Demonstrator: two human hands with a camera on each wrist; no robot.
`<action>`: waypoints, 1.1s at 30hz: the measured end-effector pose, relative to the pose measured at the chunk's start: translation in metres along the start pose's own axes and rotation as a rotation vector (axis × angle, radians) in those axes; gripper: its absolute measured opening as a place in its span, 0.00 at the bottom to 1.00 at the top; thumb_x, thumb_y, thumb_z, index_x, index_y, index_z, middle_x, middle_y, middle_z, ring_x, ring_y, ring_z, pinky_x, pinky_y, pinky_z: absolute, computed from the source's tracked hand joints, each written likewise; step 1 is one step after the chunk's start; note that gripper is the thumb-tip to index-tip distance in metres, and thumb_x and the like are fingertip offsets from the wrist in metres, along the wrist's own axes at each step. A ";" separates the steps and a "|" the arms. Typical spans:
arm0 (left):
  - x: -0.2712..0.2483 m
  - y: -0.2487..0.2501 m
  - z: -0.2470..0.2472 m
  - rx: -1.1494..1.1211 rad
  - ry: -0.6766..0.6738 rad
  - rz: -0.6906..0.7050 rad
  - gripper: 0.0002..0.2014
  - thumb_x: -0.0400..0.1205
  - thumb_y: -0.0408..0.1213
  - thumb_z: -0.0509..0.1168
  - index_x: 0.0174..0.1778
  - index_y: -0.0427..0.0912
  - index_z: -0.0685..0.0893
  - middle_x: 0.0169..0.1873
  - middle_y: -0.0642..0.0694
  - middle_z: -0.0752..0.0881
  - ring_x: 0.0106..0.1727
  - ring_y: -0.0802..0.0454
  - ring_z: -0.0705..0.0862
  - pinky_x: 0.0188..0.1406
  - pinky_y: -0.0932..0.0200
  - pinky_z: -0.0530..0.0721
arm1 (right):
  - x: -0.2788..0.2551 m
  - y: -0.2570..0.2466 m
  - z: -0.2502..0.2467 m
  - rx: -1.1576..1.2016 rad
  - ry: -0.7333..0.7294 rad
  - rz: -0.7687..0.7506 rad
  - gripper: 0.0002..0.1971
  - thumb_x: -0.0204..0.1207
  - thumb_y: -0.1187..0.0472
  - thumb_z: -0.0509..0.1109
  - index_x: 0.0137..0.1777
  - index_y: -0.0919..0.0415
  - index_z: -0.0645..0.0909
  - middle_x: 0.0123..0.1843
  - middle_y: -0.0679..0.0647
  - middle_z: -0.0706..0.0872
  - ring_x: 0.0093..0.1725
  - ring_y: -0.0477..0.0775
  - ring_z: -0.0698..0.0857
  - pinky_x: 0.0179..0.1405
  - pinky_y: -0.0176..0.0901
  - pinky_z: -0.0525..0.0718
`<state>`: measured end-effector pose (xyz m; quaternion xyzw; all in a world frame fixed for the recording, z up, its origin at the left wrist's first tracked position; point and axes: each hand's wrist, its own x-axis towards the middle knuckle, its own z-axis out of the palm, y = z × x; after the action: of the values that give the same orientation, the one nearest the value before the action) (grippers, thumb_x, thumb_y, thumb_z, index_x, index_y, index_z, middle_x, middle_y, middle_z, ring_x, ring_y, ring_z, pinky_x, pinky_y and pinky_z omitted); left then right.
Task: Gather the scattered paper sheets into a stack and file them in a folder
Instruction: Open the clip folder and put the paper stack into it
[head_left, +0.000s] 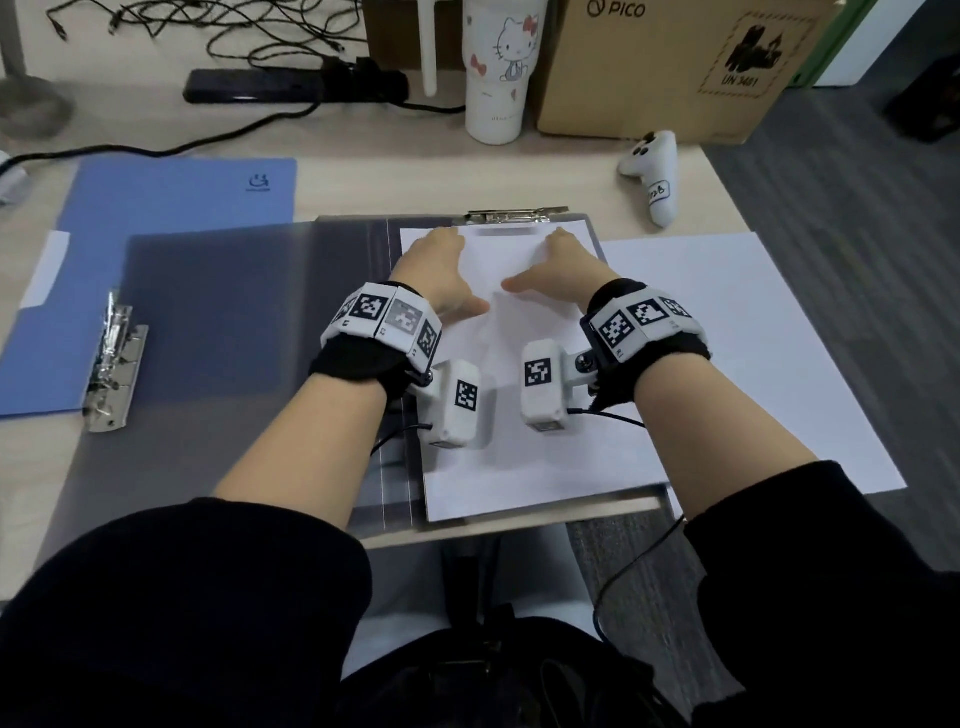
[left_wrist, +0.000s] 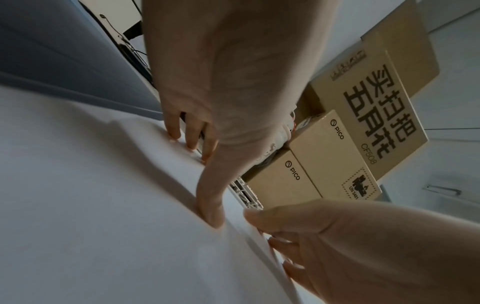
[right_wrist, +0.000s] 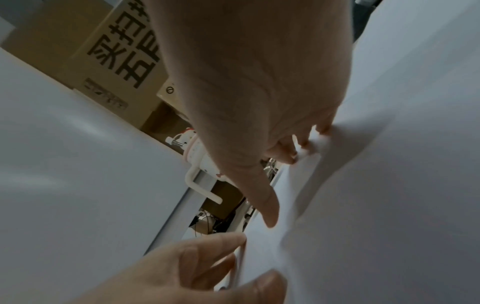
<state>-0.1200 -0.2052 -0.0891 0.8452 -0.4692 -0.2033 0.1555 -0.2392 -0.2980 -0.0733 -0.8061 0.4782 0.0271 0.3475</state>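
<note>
A grey translucent folder (head_left: 234, 338) lies open on the table. A stack of white paper sheets (head_left: 519, 441) lies on its right half, its far edge under the metal clip (head_left: 511, 215). My left hand (head_left: 441, 265) and right hand (head_left: 558, 262) press side by side on the top sheet near the clip, fingers stretched forward and thumbs turned inward. In the left wrist view the left hand (left_wrist: 200, 181) pushes fingertips and thumb into the paper (left_wrist: 91, 205), which bulges slightly. In the right wrist view the right hand (right_wrist: 285, 185) presses the sheet (right_wrist: 389, 205) the same way.
Another white sheet (head_left: 753, 338) lies to the right, partly under the folder and over the table edge. A blue folder (head_left: 156, 223) with a metal lever clip (head_left: 111, 369) sits at the left. A tumbler (head_left: 498, 67), cardboard box (head_left: 675, 62), white controller (head_left: 654, 171) and power strip (head_left: 291, 85) stand behind.
</note>
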 end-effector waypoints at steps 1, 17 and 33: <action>0.002 -0.002 -0.002 0.022 0.006 0.000 0.34 0.69 0.46 0.78 0.67 0.34 0.75 0.70 0.39 0.73 0.71 0.41 0.72 0.67 0.52 0.71 | 0.005 0.000 0.001 -0.006 0.001 0.011 0.44 0.74 0.52 0.74 0.80 0.71 0.54 0.84 0.59 0.54 0.81 0.57 0.61 0.77 0.46 0.65; 0.032 -0.010 -0.029 -0.047 0.103 -0.046 0.14 0.69 0.39 0.78 0.51 0.48 0.90 0.49 0.50 0.89 0.50 0.51 0.82 0.51 0.58 0.76 | 0.038 -0.004 0.003 -0.248 -0.051 -0.017 0.48 0.75 0.45 0.70 0.84 0.47 0.39 0.85 0.61 0.39 0.83 0.68 0.36 0.82 0.64 0.48; 0.067 0.012 -0.026 -0.669 0.329 0.062 0.04 0.76 0.40 0.73 0.39 0.44 0.89 0.34 0.48 0.90 0.32 0.48 0.90 0.36 0.53 0.86 | 0.039 -0.012 -0.001 -0.442 -0.196 -0.005 0.43 0.80 0.41 0.61 0.82 0.40 0.32 0.85 0.57 0.33 0.81 0.74 0.34 0.78 0.72 0.45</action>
<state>-0.0842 -0.2672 -0.0744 0.7543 -0.3711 -0.2020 0.5024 -0.2087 -0.3243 -0.0804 -0.8573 0.4225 0.2082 0.2076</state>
